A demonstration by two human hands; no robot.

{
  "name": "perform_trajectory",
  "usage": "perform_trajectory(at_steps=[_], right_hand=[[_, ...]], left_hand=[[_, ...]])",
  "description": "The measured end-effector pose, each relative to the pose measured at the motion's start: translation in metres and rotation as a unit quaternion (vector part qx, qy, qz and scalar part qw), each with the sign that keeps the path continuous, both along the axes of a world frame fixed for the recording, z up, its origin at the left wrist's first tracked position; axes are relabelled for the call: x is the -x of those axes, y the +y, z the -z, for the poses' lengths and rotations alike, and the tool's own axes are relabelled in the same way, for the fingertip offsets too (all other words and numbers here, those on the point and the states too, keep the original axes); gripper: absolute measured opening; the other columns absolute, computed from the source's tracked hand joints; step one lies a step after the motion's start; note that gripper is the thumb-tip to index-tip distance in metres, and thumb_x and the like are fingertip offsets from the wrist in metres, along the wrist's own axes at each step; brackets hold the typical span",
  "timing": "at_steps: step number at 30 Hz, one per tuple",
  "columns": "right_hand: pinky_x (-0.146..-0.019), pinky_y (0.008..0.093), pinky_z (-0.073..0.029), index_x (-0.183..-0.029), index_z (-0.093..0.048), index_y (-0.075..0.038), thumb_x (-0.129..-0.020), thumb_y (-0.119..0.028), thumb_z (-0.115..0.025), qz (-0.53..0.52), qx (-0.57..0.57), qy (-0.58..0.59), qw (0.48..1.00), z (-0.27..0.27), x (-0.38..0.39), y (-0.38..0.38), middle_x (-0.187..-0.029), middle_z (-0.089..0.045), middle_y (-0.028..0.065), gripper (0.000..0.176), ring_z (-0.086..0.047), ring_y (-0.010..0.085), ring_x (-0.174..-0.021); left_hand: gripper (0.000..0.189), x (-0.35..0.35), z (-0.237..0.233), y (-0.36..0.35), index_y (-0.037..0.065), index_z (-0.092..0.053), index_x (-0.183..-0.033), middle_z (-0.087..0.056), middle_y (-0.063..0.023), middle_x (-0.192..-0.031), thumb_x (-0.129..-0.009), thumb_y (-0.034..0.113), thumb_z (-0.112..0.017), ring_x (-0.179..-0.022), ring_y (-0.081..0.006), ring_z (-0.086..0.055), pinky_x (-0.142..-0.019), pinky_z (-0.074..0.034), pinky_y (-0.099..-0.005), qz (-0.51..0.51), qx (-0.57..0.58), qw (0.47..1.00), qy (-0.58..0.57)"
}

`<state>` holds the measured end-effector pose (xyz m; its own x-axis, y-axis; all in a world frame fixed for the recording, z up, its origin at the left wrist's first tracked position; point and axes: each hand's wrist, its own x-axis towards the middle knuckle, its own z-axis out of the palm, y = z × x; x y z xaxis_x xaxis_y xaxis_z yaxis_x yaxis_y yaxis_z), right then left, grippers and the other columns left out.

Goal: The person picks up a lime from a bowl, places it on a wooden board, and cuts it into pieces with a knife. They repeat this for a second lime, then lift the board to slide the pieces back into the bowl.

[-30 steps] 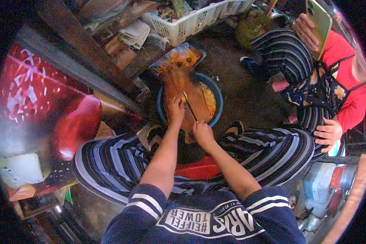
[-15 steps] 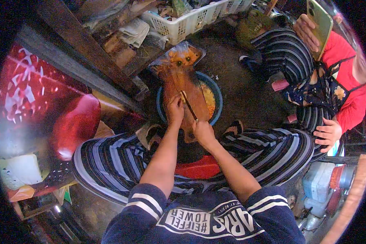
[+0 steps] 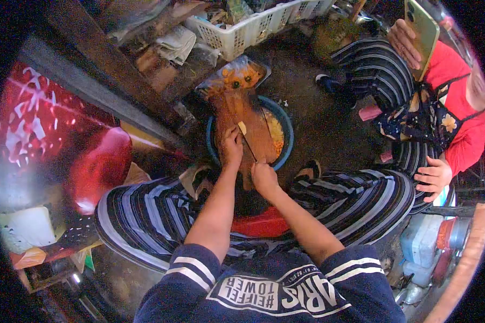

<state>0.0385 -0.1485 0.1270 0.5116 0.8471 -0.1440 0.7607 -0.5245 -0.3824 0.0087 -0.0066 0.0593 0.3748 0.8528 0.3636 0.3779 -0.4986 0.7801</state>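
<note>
A wooden cutting board [image 3: 260,134] lies across a blue basin [image 3: 291,132]. My left hand [image 3: 231,148] is closed on a small pale yellow piece [image 3: 242,128] of food, pressed on the board. My right hand [image 3: 264,177] grips a knife [image 3: 250,146], its blade slanting across the board with the tip close to the piece. Inside the basin, to the right of the board, are small yellow and orange chopped bits [image 3: 276,133]. Past the board's far end is a shiny sheet or tray [image 3: 257,71] with an orange pattern and two dark spots.
A white plastic basket [image 3: 231,40] stands beyond, with dark wooden beams [image 3: 105,70] on the left. To the right sits another person [image 3: 447,124] in striped trousers, holding a phone [image 3: 423,35]. Blue-and-white containers [image 3: 423,242] are at lower right.
The knife has drawn back slightly toward me and away from the pale piece, which shows more fully. My right hand has shifted a little left and down; my left hand stays put.
</note>
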Motion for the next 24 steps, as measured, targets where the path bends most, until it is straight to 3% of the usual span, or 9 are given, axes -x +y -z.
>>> perform_trajectory(at_steps=[2,5,9,12,14,17,24], right_hand=[[-0.056,0.0425,-0.05,-0.077,-0.052,0.008,-0.084,-0.025,-0.045,0.079,-0.005,0.048,0.996,0.008,0.004,-0.001,-0.065,-0.057,0.0259,0.034,-0.06,0.0373,-0.063],[-0.057,0.0437,-0.049,-0.077,-0.052,0.006,-0.084,-0.026,-0.045,0.073,-0.014,0.043,0.996,0.001,-0.002,-0.004,-0.065,-0.057,0.0256,0.034,-0.059,0.039,-0.064],[-0.058,0.0454,-0.048,-0.079,-0.054,0.006,-0.083,-0.026,-0.046,0.087,-0.028,0.057,0.994,-0.008,-0.008,-0.002,-0.067,-0.057,0.0252,0.033,-0.058,0.0407,-0.065],[-0.059,0.0462,-0.047,-0.08,-0.054,0.006,-0.083,-0.026,-0.046,0.108,-0.058,0.054,0.991,-0.027,-0.016,-0.002,-0.068,-0.057,0.0252,0.033,-0.057,0.0412,-0.066],[-0.06,0.0469,-0.047,-0.084,-0.053,0.005,-0.083,-0.025,-0.046,0.093,-0.049,0.081,0.991,-0.039,-0.025,-0.003,-0.069,-0.057,0.0254,0.031,-0.057,0.0408,-0.067],[-0.06,0.047,-0.047,-0.086,-0.051,0.005,-0.082,-0.024,-0.046,0.119,-0.052,0.08,0.988,-0.028,-0.034,-0.004,-0.068,-0.057,0.0255,0.03,-0.057,0.041,-0.067],[-0.059,0.0472,-0.047,-0.087,-0.05,0.006,-0.082,-0.023,-0.047,0.108,-0.037,0.051,0.992,-0.006,-0.049,-0.016,-0.067,-0.057,0.0248,0.03,-0.057,0.0409,-0.066]], left_hand=[[0.022,0.003,0.004,-0.002,-0.001,-0.061,-0.094,-0.058,-0.0158,-0.099,-0.073,0.0,-0.053,-0.095,-0.031,-0.053,-0.086,-0.04,-0.0343,0.006,0.007,1.0,-0.016],[0.021,0.004,-0.015,-0.008,-0.001,-0.061,-0.092,-0.059,-0.0151,-0.097,-0.072,-0.001,-0.054,-0.094,-0.0306,-0.053,-0.085,-0.041,-0.0349,0.002,0.036,0.999,-0.028],[0.026,0.002,-0.002,-0.002,-0.002,-0.058,-0.097,-0.056,-0.018,-0.1,-0.072,0.003,-0.057,-0.095,-0.0333,-0.052,-0.084,-0.04,-0.0359,0.011,0.004,1.0,0.006],[0.04,-0.009,-0.01,-0.006,-0.001,-0.051,-0.106,-0.047,-0.0217,-0.114,-0.069,0.009,-0.062,-0.105,-0.0362,-0.045,-0.088,-0.036,-0.0416,-0.048,0.06,0.997,0.016],[0.05,-0.014,-0.051,-0.015,0.0,-0.045,-0.11,-0.038,-0.0229,-0.12,-0.066,0.013,-0.065,-0.111,-0.0383,-0.036,-0.091,-0.029,-0.0477,-0.103,0.064,0.978,0.17],[0.05,-0.025,-0.031,-0.011,0.001,-0.045,-0.108,-0.039,-0.0196,-0.116,-0.063,0.01,-0.064,-0.109,-0.0371,-0.035,-0.092,-0.026,-0.0504,-0.122,0.02,0.975,0.185],[0.041,-0.026,-0.013,-0.018,0.001,-0.05,-0.102,-0.042,-0.019,-0.107,-0.062,0.002,-0.06,-0.105,-0.0384,-0.037,-0.09,-0.028,-0.0485,0.007,-0.028,0.997,0.074]])
